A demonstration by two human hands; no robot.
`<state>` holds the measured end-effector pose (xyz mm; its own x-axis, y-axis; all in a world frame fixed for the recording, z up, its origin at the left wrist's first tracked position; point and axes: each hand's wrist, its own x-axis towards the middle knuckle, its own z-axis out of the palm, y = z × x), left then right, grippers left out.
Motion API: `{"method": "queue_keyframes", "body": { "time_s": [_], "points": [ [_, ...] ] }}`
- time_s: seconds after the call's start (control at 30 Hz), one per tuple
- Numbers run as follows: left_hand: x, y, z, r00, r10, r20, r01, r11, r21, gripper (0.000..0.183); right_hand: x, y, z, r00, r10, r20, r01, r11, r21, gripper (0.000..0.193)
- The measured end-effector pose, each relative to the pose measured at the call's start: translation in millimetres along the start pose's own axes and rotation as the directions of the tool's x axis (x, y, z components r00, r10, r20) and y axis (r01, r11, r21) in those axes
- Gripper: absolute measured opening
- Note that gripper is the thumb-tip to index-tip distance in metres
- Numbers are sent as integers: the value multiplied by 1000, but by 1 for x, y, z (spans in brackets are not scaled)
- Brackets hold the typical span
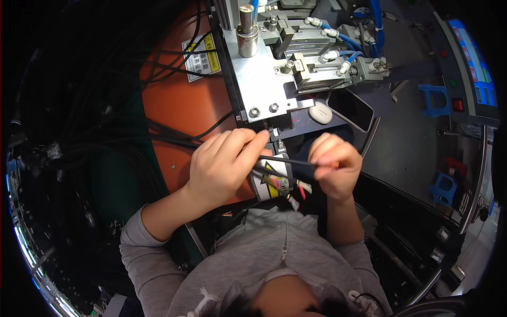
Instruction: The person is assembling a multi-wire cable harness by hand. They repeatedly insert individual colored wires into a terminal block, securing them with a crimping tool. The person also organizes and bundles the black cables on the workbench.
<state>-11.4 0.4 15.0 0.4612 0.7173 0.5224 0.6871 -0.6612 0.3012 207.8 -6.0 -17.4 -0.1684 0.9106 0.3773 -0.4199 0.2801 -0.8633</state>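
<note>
My left hand (224,164) is closed around several black cables, thumb and forefinger pressed together over them. Out of its grip, one black cable (289,159) runs straight across to my right hand (338,164), whose fingers pinch its far end. That end is mostly covered by the fingertips, where a bit of red or orange shows. Below this cable, other cable ends (303,187) hang loose from my left hand, with short pink, red and pale wires spreading from their cut sheaths. A yellow-and-white label (272,191) sits behind them.
A metal fixture (259,79) with pneumatic clamps (327,68) and blue hoses stands just beyond my hands. Black cables (174,134) trail left over an orange surface (179,108). A phone (351,109) and a white oval case (320,112) lie right of the fixture. A screen (475,68) stands far right.
</note>
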Motion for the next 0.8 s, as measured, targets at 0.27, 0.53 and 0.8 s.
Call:
{"method": "queue_keyframes", "body": {
  "time_s": [0.27,0.53,0.8],
  "points": [
    [3,3,0,991,114,-72,-123,982,-141,29,17,0,23,997,-1,81,24,957,-288,16],
    [6,6,-6,999,11,-36,-15,993,-117,18,19,13,51,970,-167,-174,77,899,-431,18],
    [6,3,-5,997,-53,54,62,978,-199,19,24,5,47,949,232,-213,-267,952,-153,12]
  ]
}}
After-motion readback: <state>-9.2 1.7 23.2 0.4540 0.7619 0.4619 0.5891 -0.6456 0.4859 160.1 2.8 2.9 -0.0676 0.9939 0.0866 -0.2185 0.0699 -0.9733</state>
